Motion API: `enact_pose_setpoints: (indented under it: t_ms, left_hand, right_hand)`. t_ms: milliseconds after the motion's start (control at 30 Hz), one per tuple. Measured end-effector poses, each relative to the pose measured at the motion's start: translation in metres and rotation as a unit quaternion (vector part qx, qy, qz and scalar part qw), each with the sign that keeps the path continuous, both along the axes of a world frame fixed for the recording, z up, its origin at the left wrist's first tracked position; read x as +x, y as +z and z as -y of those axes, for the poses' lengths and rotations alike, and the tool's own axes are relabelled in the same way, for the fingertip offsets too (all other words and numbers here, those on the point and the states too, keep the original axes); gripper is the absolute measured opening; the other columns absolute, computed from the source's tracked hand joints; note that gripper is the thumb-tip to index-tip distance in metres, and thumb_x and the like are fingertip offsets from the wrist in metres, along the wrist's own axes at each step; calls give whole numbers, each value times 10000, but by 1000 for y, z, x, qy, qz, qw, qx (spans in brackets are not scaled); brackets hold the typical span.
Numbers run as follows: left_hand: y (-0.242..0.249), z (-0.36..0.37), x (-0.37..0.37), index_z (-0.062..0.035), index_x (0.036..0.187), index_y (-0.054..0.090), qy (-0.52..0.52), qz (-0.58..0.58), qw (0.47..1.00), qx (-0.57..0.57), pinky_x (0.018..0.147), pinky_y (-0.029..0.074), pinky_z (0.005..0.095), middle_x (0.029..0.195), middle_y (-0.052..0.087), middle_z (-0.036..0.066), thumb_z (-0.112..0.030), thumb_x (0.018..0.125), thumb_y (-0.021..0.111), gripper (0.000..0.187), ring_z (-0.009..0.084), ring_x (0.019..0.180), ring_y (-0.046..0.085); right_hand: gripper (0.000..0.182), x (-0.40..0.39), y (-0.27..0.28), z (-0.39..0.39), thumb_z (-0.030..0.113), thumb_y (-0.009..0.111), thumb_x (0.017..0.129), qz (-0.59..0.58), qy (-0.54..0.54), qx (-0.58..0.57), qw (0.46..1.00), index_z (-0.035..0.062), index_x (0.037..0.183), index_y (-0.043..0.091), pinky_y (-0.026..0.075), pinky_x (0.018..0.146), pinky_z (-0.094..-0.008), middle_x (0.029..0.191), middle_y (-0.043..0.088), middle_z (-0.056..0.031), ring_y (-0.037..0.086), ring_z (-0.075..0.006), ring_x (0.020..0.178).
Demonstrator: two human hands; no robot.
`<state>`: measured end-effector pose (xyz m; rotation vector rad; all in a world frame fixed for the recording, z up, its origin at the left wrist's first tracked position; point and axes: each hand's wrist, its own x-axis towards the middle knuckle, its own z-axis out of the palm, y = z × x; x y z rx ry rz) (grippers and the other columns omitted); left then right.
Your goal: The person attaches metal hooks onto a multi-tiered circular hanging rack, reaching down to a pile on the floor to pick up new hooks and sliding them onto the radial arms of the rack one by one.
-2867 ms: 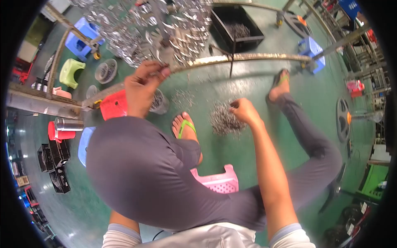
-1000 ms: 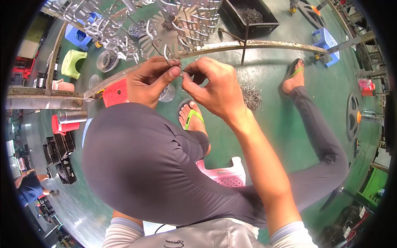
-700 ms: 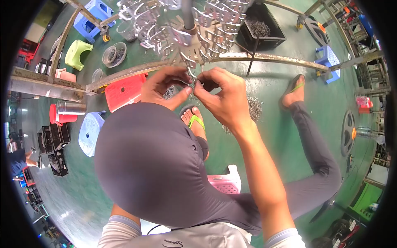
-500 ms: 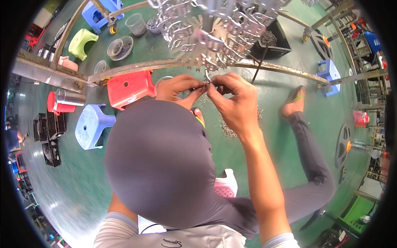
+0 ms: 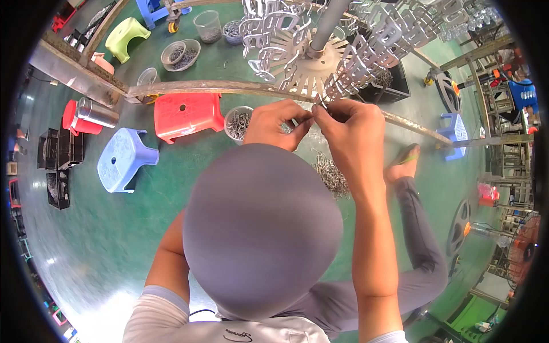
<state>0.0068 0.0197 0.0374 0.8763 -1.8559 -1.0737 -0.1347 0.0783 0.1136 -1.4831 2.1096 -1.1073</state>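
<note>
My left hand point(image 5: 275, 126) is closed, its thumb and finger tips meeting right beside the right fingertips; what they pinch is hidden. My right hand point(image 5: 355, 134) pinches a small, shiny metal hook point(image 5: 322, 103) at the lower rim of a slotted metal disc point(image 5: 313, 66). This disc sits on a grey upright pole point(image 5: 331, 23). Bent metal pieces point(image 5: 374, 57) hang in dense rows around the pole. Below the hands, a pile of small metal hooks point(image 5: 331, 176) lies on the green floor, partly behind my right wrist.
A metal frame bar point(image 5: 217, 87) crosses behind the hands. A red stool point(image 5: 187, 114) and a bowl of metal parts point(image 5: 238, 123) stand to the left, with a blue stool point(image 5: 123, 160) farther out. A black bin point(image 5: 394, 88) sits behind the rack. My raised knee point(image 5: 263, 228) fills the middle.
The view has shifted, and the hanging rack now shows more to the right, with its disc more exposed. Both hands stay together at the disc's rim. The bowl of parts has come into clearer view.
</note>
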Motion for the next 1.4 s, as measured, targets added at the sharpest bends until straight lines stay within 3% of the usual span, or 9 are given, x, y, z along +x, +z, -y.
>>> enact_pose_setpoints:
  t_ms: [67, 167, 267, 367, 467, 567, 867, 1267, 1400]
  left_hand:
    - [-4, 0, -2, 42, 1043, 738, 2, -2, 992, 128, 736, 584, 346, 890, 758, 120, -69, 916, 770, 171, 215, 782, 741]
    - [-18, 17, -6, 57, 1196, 662, 32, -163, 915, 368, 818, 600, 331, 981, 747, 131, -97, 958, 742, 294, 217, 880, 742]
    - [-35, 40, -7, 52, 1245, 598, -52, -353, 819, 450, 886, 605, 347, 1068, 720, 145, -152, 1005, 720, 337, 245, 984, 730]
    - [-41, 46, -9, 25, 1176, 626, -72, -397, 766, 500, 940, 603, 359, 1108, 711, 150, -201, 1044, 688, 269, 246, 1050, 713]
    - [-36, 44, -16, 36, 1157, 629, -77, -391, 752, 526, 946, 610, 369, 1105, 719, 157, -216, 1055, 676, 276, 251, 1021, 724]
    - [-39, 42, -21, -2, 1177, 667, -88, -347, 786, 504, 1015, 578, 392, 1169, 733, 129, -257, 1061, 661, 280, 246, 1083, 717]
    - [-27, 33, -33, 15, 1202, 638, -78, -279, 813, 506, 1010, 580, 397, 1170, 730, 149, -225, 1068, 644, 276, 239, 1082, 719]
    - [-42, 28, -45, 17, 1247, 641, -116, -330, 803, 482, 1064, 547, 410, 1199, 724, 127, -223, 1080, 622, 293, 230, 1118, 702]
    - [-42, 26, -45, 8, 1217, 666, -115, -327, 810, 473, 1023, 565, 395, 1156, 737, 114, -234, 1080, 630, 281, 219, 1068, 712]
  right_hand:
    - [269, -1, 5, 6, 161, 741, 852, 17, -16, 20, 1000, -103, 900, 761, 541, 663, -404, 712, 699, -250, 716, -310, 633]
    - [273, -8, 2, 15, 160, 742, 845, -3, -18, 31, 999, -98, 928, 770, 554, 683, -385, 734, 721, -245, 727, -290, 643]
    - [278, -9, 4, 21, 160, 747, 843, -5, -23, 43, 999, -93, 955, 777, 558, 690, -371, 753, 739, -235, 731, -245, 653]
    - [274, -11, 1, 24, 159, 743, 848, -7, -34, 40, 999, -89, 956, 782, 557, 687, -361, 743, 745, -219, 728, -210, 658]
    - [264, -14, -7, 22, 161, 739, 854, 9, -52, 36, 998, -83, 941, 787, 553, 673, -346, 720, 745, -201, 724, -196, 649]
    - [257, -17, -10, 17, 168, 739, 860, 35, -66, 50, 996, -77, 915, 794, 551, 663, -321, 700, 752, -166, 719, -172, 636]
    - [274, -29, -8, 6, 179, 741, 871, 65, -82, 60, 993, -90, 863, 793, 560, 617, -287, 665, 755, -126, 718, -133, 599]
    - [293, -32, -13, 3, 194, 744, 880, 93, -96, 70, 989, -93, 913, 794, 582, 653, -283, 657, 752, -133, 751, -146, 627]
    - [294, -31, -13, 3, 188, 743, 885, 102, -93, 62, 988, -100, 926, 788, 585, 655, -288, 656, 749, -140, 757, -163, 621]
